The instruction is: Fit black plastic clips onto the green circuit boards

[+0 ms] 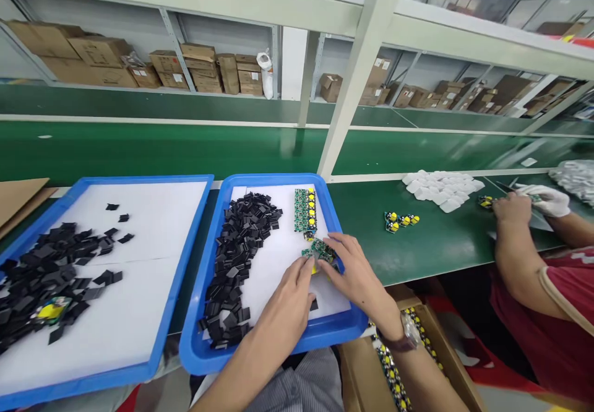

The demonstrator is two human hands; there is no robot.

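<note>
Both my hands work over the front right of a blue tray [191, 331] lined with white paper. My left hand [290, 291] has its fingers pressed together on a small green circuit board with a yellow part, mostly hidden by the fingertips. Beside it, my right hand [355, 270] curls its thumb and fingers around green circuit boards [323, 249]. Just beyond my fingers stands a neat row of circuit boards [305, 210] with yellow parts. A heap of small black bent pieces [241, 245] fills the tray's left side. One black piece [314, 304] lies near my left thumb.
Left is another blue tray [155, 338] with black pieces [55, 263] and one board [52, 309]. Boards [399, 220] and white pieces [440, 188] lie on the green bench [445, 245]. A carton [366, 375] of boards stands below. A co-worker's gloved hand [545, 200] is right.
</note>
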